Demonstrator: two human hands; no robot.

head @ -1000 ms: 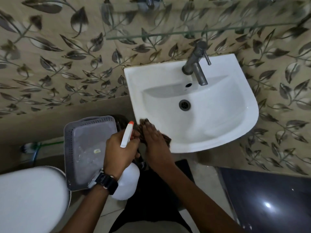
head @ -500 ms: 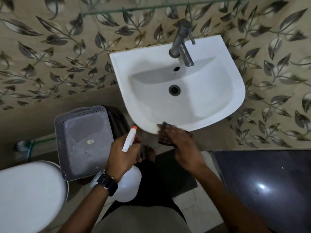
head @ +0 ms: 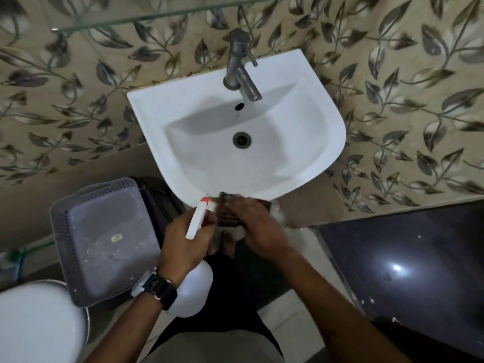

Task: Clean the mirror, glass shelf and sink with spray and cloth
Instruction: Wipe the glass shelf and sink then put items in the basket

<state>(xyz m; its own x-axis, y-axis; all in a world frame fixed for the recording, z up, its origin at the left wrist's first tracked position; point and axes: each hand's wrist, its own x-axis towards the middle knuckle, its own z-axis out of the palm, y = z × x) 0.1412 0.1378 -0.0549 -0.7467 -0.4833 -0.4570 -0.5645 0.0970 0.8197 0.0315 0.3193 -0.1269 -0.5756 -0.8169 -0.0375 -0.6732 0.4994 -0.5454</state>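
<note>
A white wall-hung sink [head: 309, 158] with a grey metal tap [head: 239, 66] fills the middle of the head view. My right hand [head: 258, 226] presses a dark brown cloth [head: 230, 213] against the sink's front rim. My left hand [head: 187, 244], with a black watch at the wrist, grips a white spray bottle [head: 192, 292] whose white-and-orange nozzle [head: 199, 217] points up toward the rim, just left of the cloth. The edge of the glass shelf [head: 157, 15] runs along the top; the mirror is out of view.
A grey perforated basket lid [head: 104, 242] sits on a dark bin to the left of the sink. A white toilet [head: 36, 323] is at the lower left. A dark glossy surface [head: 406, 263] lies at the right. Leaf-patterned tiles cover the wall.
My right hand and cloth slid right along the sink's front rim, then back left toward the spray nozzle. The camera view shifted; my left hand keeps hold of the bottle.
</note>
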